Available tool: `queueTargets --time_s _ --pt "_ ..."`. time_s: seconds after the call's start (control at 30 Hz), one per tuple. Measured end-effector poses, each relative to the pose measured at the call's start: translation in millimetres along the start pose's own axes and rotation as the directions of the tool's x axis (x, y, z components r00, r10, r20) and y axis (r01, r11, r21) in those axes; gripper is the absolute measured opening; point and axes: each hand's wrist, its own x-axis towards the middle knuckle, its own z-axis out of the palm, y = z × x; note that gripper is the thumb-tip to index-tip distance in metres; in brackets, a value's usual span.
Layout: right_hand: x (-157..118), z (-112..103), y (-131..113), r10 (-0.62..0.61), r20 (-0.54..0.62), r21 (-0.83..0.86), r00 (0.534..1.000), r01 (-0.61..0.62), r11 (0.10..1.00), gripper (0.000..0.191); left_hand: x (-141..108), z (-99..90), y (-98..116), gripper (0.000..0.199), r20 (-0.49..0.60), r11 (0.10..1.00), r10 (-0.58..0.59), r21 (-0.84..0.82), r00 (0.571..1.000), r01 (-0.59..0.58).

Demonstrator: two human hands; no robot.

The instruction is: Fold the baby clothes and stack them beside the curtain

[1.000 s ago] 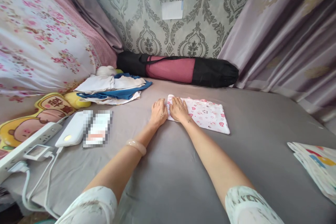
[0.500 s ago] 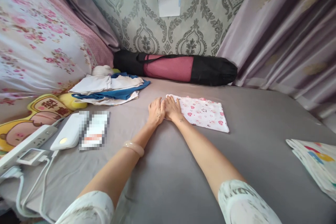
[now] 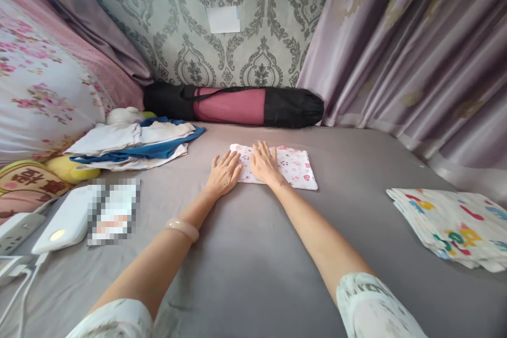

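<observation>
"Where does the cloth lie from your grip?"

"The folded pink-printed cloth (image 3: 293, 169) lies on the grey sheet (image 3: 253, 253), directly beneath my right hand (image 3: 266, 165), showing on both sides of it."

"And its long axis?"

"Side to side in front of me, the right end angled slightly nearer."

"Which of your 2 hands is nearer?"

"My right, resting just left of the cloth's middle. My left hand (image 3: 224, 175) is at the left end, fingers overlapping that edge."

"Are you grasping it?"

"No, my 2 hands are spread palm down, fingers unclenched, pinching nothing."
</observation>
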Motion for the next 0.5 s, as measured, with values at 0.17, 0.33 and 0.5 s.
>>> queueTargets --time_s 0.17,0.33,0.5 --pt "-14 1 33 0.05 0.064 -0.066 0.997 -0.045 0.997 0.056 2 3.0 -1 0.053 0.209 0.997 0.068 0.02 0.976 -0.073" --pt "-17 8 34 0.044 0.028 -0.063 0.999 -0.042 0.997 0.055 3 4.1 -4 0.056 0.26 0.995 0.071 0.051 0.963 -0.087" --pt "-17 2 34 0.036 0.053 -0.01 0.998 -0.036 0.999 0.054 2 1.5 -4 0.058 0.281 0.992 0.076 0.081 0.957 -0.102"
